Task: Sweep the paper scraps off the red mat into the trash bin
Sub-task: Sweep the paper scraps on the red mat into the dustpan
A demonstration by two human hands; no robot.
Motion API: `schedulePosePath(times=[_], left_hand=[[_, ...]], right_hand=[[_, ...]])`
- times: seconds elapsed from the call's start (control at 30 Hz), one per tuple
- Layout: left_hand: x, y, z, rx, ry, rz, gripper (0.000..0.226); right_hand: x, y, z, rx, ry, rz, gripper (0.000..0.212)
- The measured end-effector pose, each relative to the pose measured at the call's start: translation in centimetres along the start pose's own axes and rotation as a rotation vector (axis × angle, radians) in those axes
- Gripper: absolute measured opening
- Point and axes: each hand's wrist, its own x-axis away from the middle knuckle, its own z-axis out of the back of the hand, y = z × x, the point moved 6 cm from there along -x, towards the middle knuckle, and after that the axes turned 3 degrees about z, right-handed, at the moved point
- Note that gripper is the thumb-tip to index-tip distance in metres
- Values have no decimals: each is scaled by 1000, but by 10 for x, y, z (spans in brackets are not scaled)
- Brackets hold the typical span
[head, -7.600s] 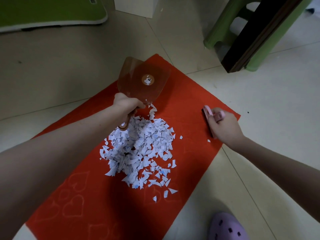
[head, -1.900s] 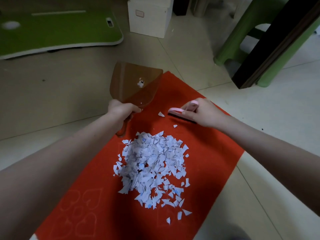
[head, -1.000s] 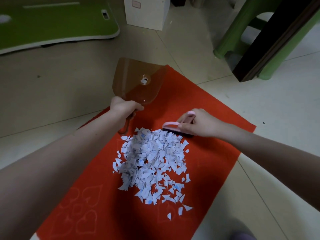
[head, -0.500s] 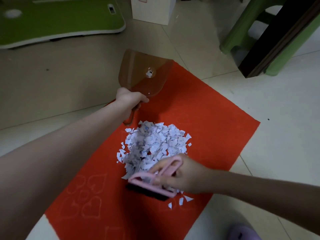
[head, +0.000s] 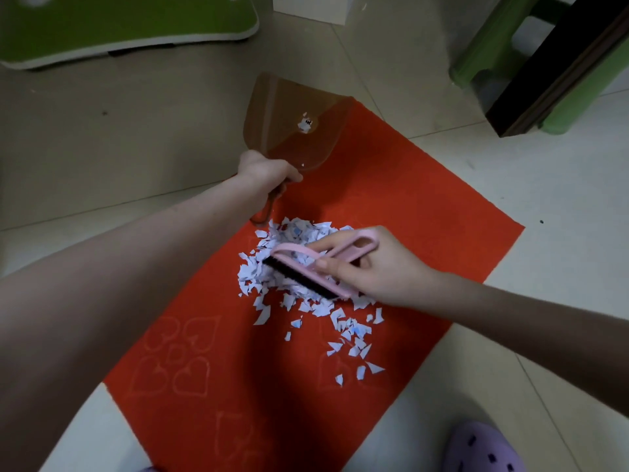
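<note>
In the head view, my right hand [head: 374,270] grips the pink brush [head: 306,270]. The brush has moved from the pile's 6 o'clock edge into its middle, pushing the paper scraps [head: 289,240] toward 12 o'clock on the red mat [head: 408,206]. Some are left behind at 5 o'clock. My left hand [head: 263,173] holds the dustpan [head: 296,124] by its handle at 12 o'clock. Its mouth faces away from the pile, so I judge nothing is loading yet. I can't see the bin.
</note>
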Motion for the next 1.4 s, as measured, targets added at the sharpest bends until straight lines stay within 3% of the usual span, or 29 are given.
schedulePosePath(times=[0.13, 0.3, 0.4, 0.5, 0.63, 0.73, 1.03, 1.13, 1.2, 1.3, 1.4], left_hand=[[-1, -1, -2, 3, -14, 4, 32], [0, -3, -6, -19, -32, 13, 31], [-1, -4, -7, -24, -49, 26, 28], [-2, -5, -7, -17, -52, 28, 27], [-2, -10, -8, -29, -41, 46, 30], [-1, -8, -11, -35, -36, 42, 33], [-1, -9, -14, -49, -45, 42, 31], [-2, -10, -14, -41, -52, 46, 31], [-2, -11, -14, -48, -53, 46, 31], [-1, -12, -15, -64, -55, 52, 31], [0, -10, -15, -66, -57, 46, 31]], right_hand=[[14, 11, -2, -103, -60, -92, 19], [57, 42, -65, -227, -380, -181, 22], [72, 51, -84, -162, -452, -176, 23], [57, 48, -64, -43, -417, -149, 22], [25, 32, -8, 124, -217, -65, 26], [19, 26, 15, 5, -143, -74, 27], [66, 60, -46, -2, -568, -152, 19], [55, 62, -29, 146, -538, -122, 20], [39, 54, -5, 236, -426, -48, 22], [27, 37, 21, 183, -302, 17, 26], [30, 30, 17, 117, -369, 13, 25]])
